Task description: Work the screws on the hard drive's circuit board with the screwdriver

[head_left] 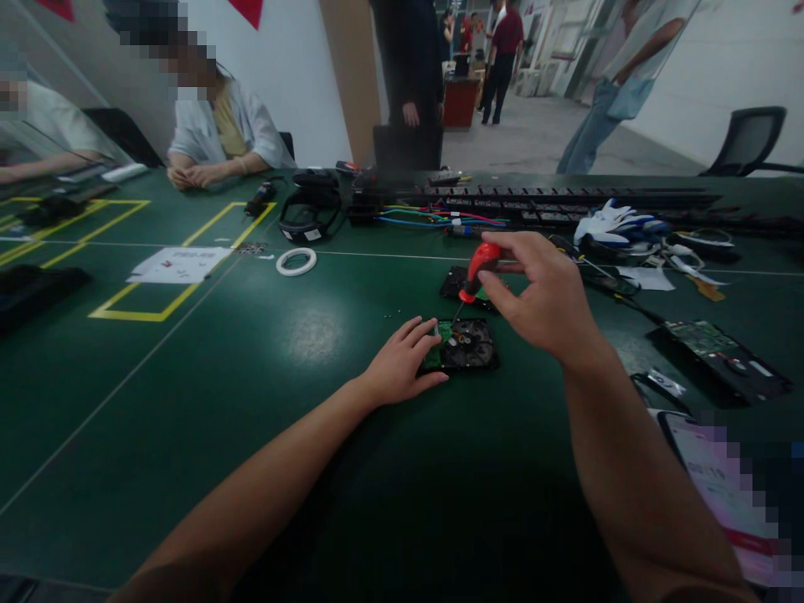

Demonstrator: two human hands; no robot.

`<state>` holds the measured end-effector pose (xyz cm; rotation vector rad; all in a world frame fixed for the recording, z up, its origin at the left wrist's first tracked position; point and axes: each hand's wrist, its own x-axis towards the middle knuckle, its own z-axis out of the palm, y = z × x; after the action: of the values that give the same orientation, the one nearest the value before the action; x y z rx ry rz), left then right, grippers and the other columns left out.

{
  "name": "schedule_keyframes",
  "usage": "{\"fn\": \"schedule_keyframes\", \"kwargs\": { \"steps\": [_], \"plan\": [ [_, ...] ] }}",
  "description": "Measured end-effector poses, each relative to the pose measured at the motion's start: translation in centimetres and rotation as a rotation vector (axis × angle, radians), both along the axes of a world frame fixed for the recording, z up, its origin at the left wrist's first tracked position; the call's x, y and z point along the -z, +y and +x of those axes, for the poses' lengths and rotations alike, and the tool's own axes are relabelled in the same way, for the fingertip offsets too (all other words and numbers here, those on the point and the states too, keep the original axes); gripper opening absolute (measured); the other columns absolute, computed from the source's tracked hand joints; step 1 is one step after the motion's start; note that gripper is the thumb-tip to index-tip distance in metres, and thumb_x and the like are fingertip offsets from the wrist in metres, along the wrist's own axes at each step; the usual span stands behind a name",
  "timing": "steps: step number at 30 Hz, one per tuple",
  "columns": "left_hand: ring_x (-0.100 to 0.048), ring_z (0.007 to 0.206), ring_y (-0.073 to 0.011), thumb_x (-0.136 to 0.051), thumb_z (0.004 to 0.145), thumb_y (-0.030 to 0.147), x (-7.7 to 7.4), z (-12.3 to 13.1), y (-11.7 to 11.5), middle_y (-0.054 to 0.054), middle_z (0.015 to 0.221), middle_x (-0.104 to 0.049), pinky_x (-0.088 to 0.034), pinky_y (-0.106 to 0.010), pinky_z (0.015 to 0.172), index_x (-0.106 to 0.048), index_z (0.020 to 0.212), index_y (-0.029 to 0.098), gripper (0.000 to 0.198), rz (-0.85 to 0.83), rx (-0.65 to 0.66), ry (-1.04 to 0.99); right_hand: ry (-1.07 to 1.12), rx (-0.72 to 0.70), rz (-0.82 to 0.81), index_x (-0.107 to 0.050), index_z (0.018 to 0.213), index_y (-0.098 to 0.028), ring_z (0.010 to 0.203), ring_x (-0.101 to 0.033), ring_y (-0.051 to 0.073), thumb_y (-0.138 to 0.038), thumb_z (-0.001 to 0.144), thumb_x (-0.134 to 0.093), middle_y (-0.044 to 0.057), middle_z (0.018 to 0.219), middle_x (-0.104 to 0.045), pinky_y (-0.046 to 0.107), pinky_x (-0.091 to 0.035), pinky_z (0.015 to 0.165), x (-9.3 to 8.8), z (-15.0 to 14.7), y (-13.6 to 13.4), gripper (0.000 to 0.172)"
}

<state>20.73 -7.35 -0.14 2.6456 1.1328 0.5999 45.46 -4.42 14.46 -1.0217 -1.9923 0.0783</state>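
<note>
A hard drive (pixel 476 350) with a green circuit board lies flat on the green table in front of me. My left hand (pixel 399 364) grips its left end, fingers on the far side and thumb at the near edge. In my right hand (pixel 543 293) is a red and black screwdriver (pixel 471 283), pinched by the handle. The thin shaft slants down to the drive's circuit board; whether the tip sits in a screw is too small to tell. Just behind lies another drive (pixel 450 283), partly hidden by the screwdriver and my right hand. Several tiny screws (pixel 391 315) lie left of it.
A white tape roll (pixel 296 262) and a paper sheet (pixel 179 265) lie to the left. White and blue gloves (pixel 619 226), cables and another circuit-board device (pixel 722 360) are on the right, with a phone (pixel 716 486) nearer. A person (pixel 229 126) sits across the table.
</note>
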Motion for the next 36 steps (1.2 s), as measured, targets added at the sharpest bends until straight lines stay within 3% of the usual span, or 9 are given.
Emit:
{"fn": "schedule_keyframes", "kwargs": {
  "steps": [10,15,22,29,36],
  "plan": [
    [-0.044,0.146,-0.0371,-0.066,0.094,0.058,-0.6,0.0,0.2,-0.017,0.155,-0.050,-0.043,-0.060,0.120,-0.057,0.137,0.021,0.058,0.013,0.005,-0.044,0.009,0.090,0.084,-0.071,0.130,-0.028,0.109,-0.070,0.032,-0.032,0.092,-0.074,0.010,0.122,-0.073,0.052,-0.063,0.090,0.3,0.0,0.3,0.038],
    [-0.043,0.146,-0.0376,-0.065,0.094,0.058,-0.5,0.0,0.1,-0.016,0.155,-0.050,-0.044,-0.061,0.118,-0.055,0.139,0.022,0.058,0.006,0.006,-0.038,0.020,0.056,0.036,-0.070,0.133,-0.030,0.109,-0.072,0.029,-0.029,0.097,-0.066,0.008,0.128,-0.073,0.049,-0.064,0.092,0.1,0.4,0.4,0.036],
    [-0.039,0.150,-0.0384,-0.064,0.095,0.058,-0.2,-0.1,-0.1,-0.016,0.158,-0.047,-0.041,-0.062,0.121,-0.053,0.142,0.022,0.060,-0.005,-0.008,-0.023,0.109,0.040,-0.037,-0.071,0.121,-0.028,0.096,-0.076,0.025,-0.030,0.093,-0.072,0.005,0.113,-0.077,0.044,-0.066,0.084,-0.2,0.4,0.2,0.027],
    [-0.037,0.152,-0.0384,-0.063,0.095,0.059,0.0,-0.1,0.0,-0.015,0.159,-0.046,-0.041,-0.062,0.122,-0.052,0.143,0.022,0.062,-0.007,-0.006,-0.021,0.044,-0.092,-0.054,-0.070,0.124,-0.029,0.119,-0.071,0.029,-0.022,0.092,-0.071,0.006,0.134,-0.071,0.049,-0.064,0.098,-1.0,0.9,-0.2,0.033],
    [-0.037,0.152,-0.0384,-0.064,0.095,0.059,0.0,-0.3,-0.1,-0.016,0.159,-0.047,-0.041,-0.062,0.121,-0.052,0.143,0.022,0.062,-0.005,-0.005,-0.031,0.054,0.018,-0.046,-0.075,0.117,-0.030,0.095,-0.077,0.028,-0.030,0.092,-0.073,0.004,0.110,-0.079,0.051,-0.065,0.090,-1.0,1.6,0.1,0.025]
  ]
}}
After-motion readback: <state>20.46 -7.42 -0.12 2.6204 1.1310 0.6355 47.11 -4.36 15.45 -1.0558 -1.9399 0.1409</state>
